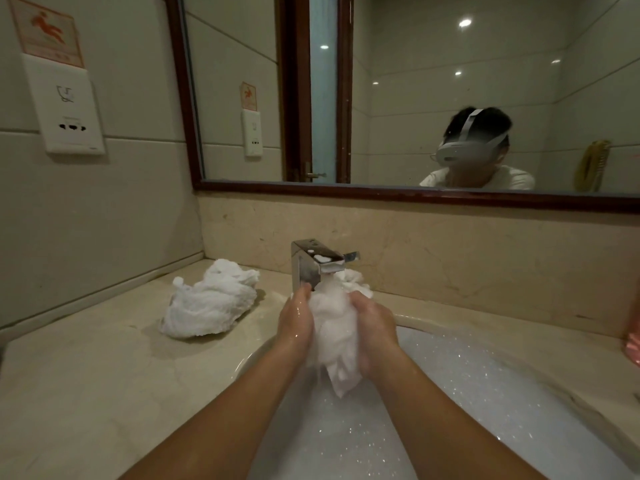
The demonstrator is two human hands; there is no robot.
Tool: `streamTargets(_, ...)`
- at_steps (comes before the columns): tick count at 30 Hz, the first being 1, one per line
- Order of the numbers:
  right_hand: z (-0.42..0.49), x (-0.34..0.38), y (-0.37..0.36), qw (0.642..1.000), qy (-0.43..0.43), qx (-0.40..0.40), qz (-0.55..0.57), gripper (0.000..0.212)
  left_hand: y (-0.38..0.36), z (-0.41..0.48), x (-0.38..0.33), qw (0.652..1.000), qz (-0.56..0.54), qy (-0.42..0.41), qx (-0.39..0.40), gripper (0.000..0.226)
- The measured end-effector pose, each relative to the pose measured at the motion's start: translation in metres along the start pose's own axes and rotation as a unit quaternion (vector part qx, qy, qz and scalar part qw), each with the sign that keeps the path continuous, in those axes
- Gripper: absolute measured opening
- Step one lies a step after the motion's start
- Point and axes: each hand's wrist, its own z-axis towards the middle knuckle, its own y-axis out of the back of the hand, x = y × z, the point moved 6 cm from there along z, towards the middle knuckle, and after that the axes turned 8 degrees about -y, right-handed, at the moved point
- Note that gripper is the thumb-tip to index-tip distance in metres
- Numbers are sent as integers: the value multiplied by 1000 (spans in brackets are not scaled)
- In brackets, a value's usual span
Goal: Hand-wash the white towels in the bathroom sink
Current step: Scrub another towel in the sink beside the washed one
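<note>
White towel (334, 327) between left hand (294, 323), right hand (375, 329)

Bare forearms (242, 410), wet hands (294, 323), white headset (464, 150) and shirt (516, 178).

Dim, warm light fills the room. Ceiling lamps (465, 23) show as small bright spots in the mirror (433, 109). The tap (313, 263) glints; suds (485, 393) in the sink (246, 362) sparkle. The crumpled towel (211, 299) casts a soft shadow on the counter (86, 375). The wet towel (334, 337) is blurred. Edge lines bow.
</note>
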Motion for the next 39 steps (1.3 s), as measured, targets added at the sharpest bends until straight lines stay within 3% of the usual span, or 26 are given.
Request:
streamTargets(2,-7,4,-1,1000,-3,22,0,35,-3,-19,-15,999,-37,10,13,64)
streamTargets(6,-9,9,-5,998,9,57,-19,74,-5,-49,-34,991,-111,43,59,41)
streamTargets(11,-18,9,-5,997,17,71,-31,63,-10,-53,-39,976,-182,54,111,57)
streamTargets(15,-6,5,4,999,42,9,1,95,-18,-57,-41,985,-135,21,109,59)
streamTargets(16,-9,6,5,999,44,-1,-5,93,-19,-54,-40,987,-120,9,105,61)
streamTargets(19,-19,12,3,998,36,21,-37,41,-13,-39,-29,993,-95,-27,62,65)
streamTargets(21,-21,16,0,996,39,36,-66,26,-8,-34,-27,995,-81,-43,34,78)
streamTargets(24,-23,22,2,987,69,12,-142,26,2,-43,-41,994,-71,-83,-4,70)
streamTargets(26,-23,19,2,985,84,-7,-151,29,4,-47,-49,993,-50,-107,0,46)
streamTargets(28,-25,14,1,990,76,-1,-115,46,3,-51,-55,992,-18,-128,11,12)
streamTargets(31,-23,12,-3,995,68,52,-47,85,3,-49,-52,993,-13,-118,29,18)
streamTargets(32,-27,14,-5,993,77,76,-51,85,1,-50,-51,994,-20,-105,36,18)
streamTargets(36,-25,20,-2,986,110,94,-84,32,-4,-51,-45,995,-65,-69,36,25)
streamTargets(37,-24,21,-1,986,112,93,-76,26,-3,-52,-43,995,-70,-59,28,31)
streamTargets(39,-25,24,0,988,112,93,-61,34,-3,-50,-40,994,-83,-55,33,56)
